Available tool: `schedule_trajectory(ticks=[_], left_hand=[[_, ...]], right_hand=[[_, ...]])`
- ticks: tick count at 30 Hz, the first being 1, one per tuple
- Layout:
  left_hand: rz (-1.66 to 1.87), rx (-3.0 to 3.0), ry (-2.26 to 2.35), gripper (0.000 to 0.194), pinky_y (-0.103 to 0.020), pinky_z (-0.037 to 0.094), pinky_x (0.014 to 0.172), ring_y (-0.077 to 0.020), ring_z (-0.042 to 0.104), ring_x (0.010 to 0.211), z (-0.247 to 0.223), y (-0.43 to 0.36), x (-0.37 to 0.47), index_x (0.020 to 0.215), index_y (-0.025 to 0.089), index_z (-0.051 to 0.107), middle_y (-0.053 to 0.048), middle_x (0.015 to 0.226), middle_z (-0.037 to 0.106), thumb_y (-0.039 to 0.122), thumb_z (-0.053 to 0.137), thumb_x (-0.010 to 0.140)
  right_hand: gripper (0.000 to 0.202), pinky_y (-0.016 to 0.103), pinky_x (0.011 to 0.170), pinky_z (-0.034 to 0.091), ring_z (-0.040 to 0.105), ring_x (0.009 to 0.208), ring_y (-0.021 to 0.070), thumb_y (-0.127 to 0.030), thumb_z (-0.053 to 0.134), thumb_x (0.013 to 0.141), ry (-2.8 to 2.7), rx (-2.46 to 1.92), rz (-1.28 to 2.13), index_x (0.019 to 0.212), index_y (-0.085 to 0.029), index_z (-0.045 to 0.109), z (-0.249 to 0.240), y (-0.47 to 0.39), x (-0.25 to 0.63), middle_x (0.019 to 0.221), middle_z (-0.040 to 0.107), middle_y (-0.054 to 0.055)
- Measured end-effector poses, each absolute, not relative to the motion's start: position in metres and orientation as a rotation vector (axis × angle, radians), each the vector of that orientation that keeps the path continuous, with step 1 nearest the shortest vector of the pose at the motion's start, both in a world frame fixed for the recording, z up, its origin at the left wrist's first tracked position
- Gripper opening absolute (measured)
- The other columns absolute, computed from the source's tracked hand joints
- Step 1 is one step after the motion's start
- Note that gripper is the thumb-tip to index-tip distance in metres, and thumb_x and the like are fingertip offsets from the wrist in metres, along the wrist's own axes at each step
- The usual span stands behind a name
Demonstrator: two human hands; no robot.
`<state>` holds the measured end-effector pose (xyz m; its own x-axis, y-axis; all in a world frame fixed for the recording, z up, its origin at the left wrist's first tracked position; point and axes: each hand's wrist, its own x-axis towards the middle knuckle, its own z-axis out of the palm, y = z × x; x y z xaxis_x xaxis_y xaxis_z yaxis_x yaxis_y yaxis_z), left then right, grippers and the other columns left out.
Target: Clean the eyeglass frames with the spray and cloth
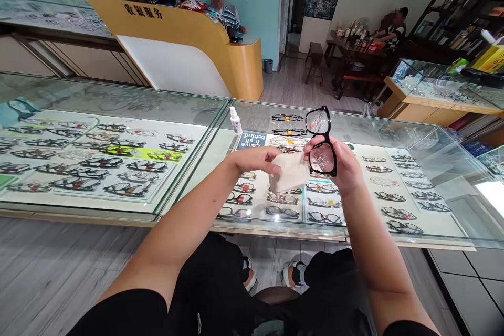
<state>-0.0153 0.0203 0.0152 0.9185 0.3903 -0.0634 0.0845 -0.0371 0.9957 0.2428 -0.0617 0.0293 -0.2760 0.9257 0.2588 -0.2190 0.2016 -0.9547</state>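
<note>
My right hand (346,164) grips a pair of black-framed glasses (325,140) by the middle, holding them upright on end above the glass counter. Whitish spots or droplets show on both lenses. In my left hand (258,161) is a cream-white cloth (290,172), pinched between thumb and fingers. The cloth's right edge reaches the fingertips of my right hand beside the lower lens. On the counter beyond my left hand stands a small white spray bottle (235,121), and a blue printed card (252,139) lies near its base.
Rows of eyeglasses (281,212) lie inside the glass display case (189,189) under my hands. Ahead stands a yellow service desk (244,68) with a person behind it. Another person sits at a dark table (354,50) at the back right. A second display case (441,92) is at right.
</note>
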Motion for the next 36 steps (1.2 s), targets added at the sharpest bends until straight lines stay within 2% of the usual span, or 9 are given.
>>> schedule_trajectory(ticks=[5, 9, 12, 17, 21, 25, 29, 32, 36], left_hand=[[0.305, 1.578, 0.416, 0.044, -0.029, 0.057, 0.065, -0.0211, 0.071, 0.073, 0.016, 0.018, -0.016, 0.085, 0.019, 0.083, -0.009, 0.082, 0.078, 0.061, 0.094, 0.073], [0.485, 1.508, 0.505, 0.054, -0.031, 0.058, 0.071, -0.022, 0.073, 0.081, 0.019, 0.017, -0.017, 0.101, 0.017, 0.085, -0.011, 0.094, 0.08, 0.063, 0.094, 0.073], [0.618, 1.469, 0.516, 0.066, -0.037, 0.06, 0.08, -0.0294, 0.076, 0.1, 0.026, 0.013, -0.014, 0.113, 0.016, 0.085, -0.019, 0.124, 0.077, 0.067, 0.093, 0.072], [0.776, 1.486, 0.44, 0.053, -0.048, 0.06, 0.105, -0.0426, 0.057, 0.147, 0.038, 0.003, -0.01, 0.094, 0.017, 0.084, -0.021, 0.162, 0.057, 0.067, 0.088, 0.077], [0.911, 1.416, 0.433, 0.044, -0.045, 0.059, 0.106, -0.0405, 0.054, 0.149, 0.038, 0.003, -0.012, 0.102, 0.017, 0.083, -0.018, 0.159, 0.06, 0.057, 0.084, 0.082], [0.973, 1.335, 0.455, 0.054, -0.035, 0.059, 0.086, -0.0297, 0.068, 0.117, 0.032, 0.012, -0.015, 0.129, 0.016, 0.079, -0.016, 0.148, 0.066, 0.047, 0.074, 0.085], [1.061, 1.381, 0.457, 0.045, -0.033, 0.056, 0.081, -0.0223, 0.066, 0.099, 0.028, 0.014, -0.013, 0.125, 0.017, 0.079, -0.014, 0.144, 0.066, 0.048, 0.071, 0.092], [1.124, 1.599, 0.513, 0.036, -0.037, 0.055, 0.095, -0.0259, 0.064, 0.116, 0.028, 0.012, -0.013, 0.104, 0.018, 0.078, -0.014, 0.152, 0.06, 0.052, 0.068, 0.101], [1.119, 1.935, 0.587, 0.046, -0.045, 0.041, 0.122, -0.0319, 0.052, 0.144, 0.03, 0.008, -0.012, 0.087, 0.018, 0.071, -0.016, 0.15, 0.06, 0.058, 0.058, 0.107]], right_hand=[[0.056, 0.049, 0.086, 0.067, 0.077, 0.097, 0.0319, -0.075, 0.063, 0.094, -1.361, -0.753, 1.273, 0.114, -0.024, 0.074, 0.03, -0.061, 0.247, 0.113, 0.08, 0.013], [0.054, 0.049, 0.086, 0.066, 0.077, 0.098, 0.0318, -0.074, 0.064, 0.094, -1.351, -0.732, 1.26, 0.113, -0.024, 0.074, 0.031, -0.061, 0.248, 0.113, 0.079, 0.013], [0.05, 0.048, 0.087, 0.066, 0.077, 0.096, 0.0304, -0.07, 0.064, 0.096, -1.355, -0.703, 1.273, 0.113, -0.024, 0.074, 0.031, -0.06, 0.247, 0.11, 0.079, 0.012], [0.052, 0.051, 0.094, 0.065, 0.078, 0.102, 0.032, -0.071, 0.061, 0.098, -1.386, -0.73, 1.294, 0.116, -0.024, 0.075, 0.028, -0.058, 0.244, 0.111, 0.08, 0.013], [0.046, 0.05, 0.102, 0.063, 0.076, 0.113, 0.0323, -0.064, 0.065, 0.099, -1.385, -0.735, 1.323, 0.116, -0.024, 0.077, 0.028, -0.058, 0.242, 0.114, 0.081, 0.012], [0.043, 0.047, 0.107, 0.059, 0.075, 0.113, 0.0302, -0.06, 0.068, 0.101, -1.422, -0.752, 1.403, 0.118, -0.022, 0.081, 0.028, -0.059, 0.241, 0.113, 0.082, 0.01], [0.044, 0.043, 0.108, 0.056, 0.075, 0.111, 0.0285, -0.059, 0.069, 0.102, -1.521, -0.773, 1.46, 0.119, -0.021, 0.082, 0.027, -0.059, 0.237, 0.116, 0.082, 0.01], [0.041, 0.043, 0.111, 0.053, 0.073, 0.114, 0.028, -0.057, 0.067, 0.104, -1.596, -0.741, 1.44, 0.12, -0.022, 0.083, 0.024, -0.057, 0.234, 0.115, 0.081, 0.009], [0.041, 0.042, 0.111, 0.052, 0.072, 0.111, 0.0265, -0.058, 0.068, 0.103, -1.688, -0.759, 1.413, 0.119, -0.024, 0.084, 0.022, -0.055, 0.231, 0.11, 0.081, 0.006]])
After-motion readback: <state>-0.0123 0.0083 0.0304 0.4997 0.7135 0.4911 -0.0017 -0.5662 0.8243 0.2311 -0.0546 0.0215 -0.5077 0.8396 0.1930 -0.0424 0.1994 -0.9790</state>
